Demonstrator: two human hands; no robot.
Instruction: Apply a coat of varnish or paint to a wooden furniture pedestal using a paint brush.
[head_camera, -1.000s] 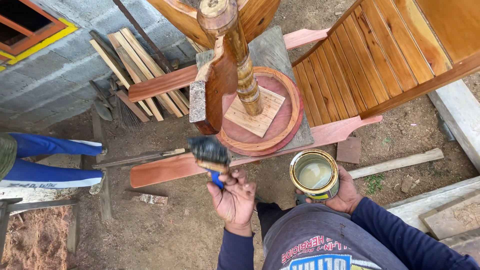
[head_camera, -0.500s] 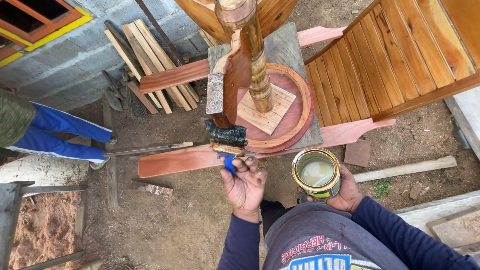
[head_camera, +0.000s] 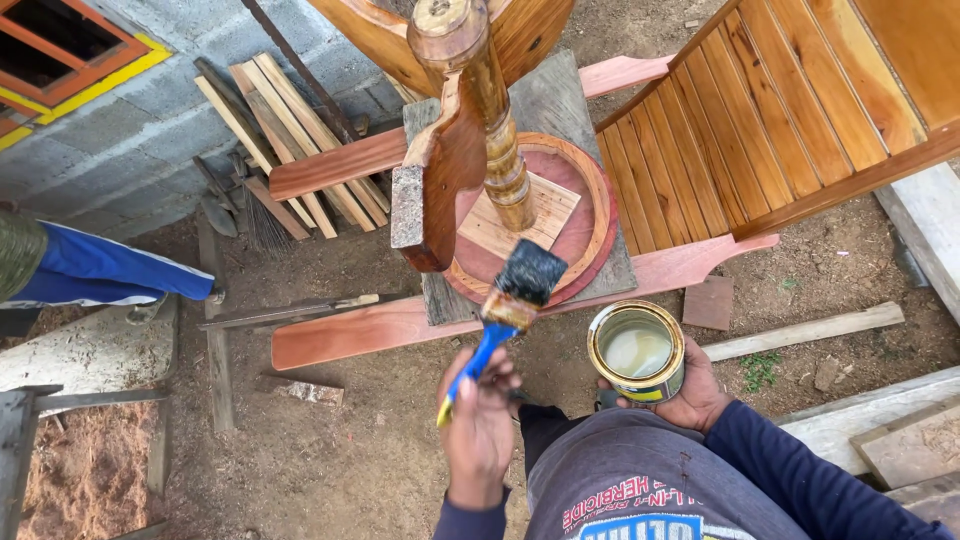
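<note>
Below table | left hand grips brush, bristles up-right | right hand grips can

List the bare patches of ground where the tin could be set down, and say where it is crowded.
Bare dirt lies between the long reddish plank and the left hand, and between the right hand holding the tin and the loose batten. Crowded: the grey board under the round wooden base, and the stacked slats by the wall.

head camera, looking steeply down, close overhead
</note>
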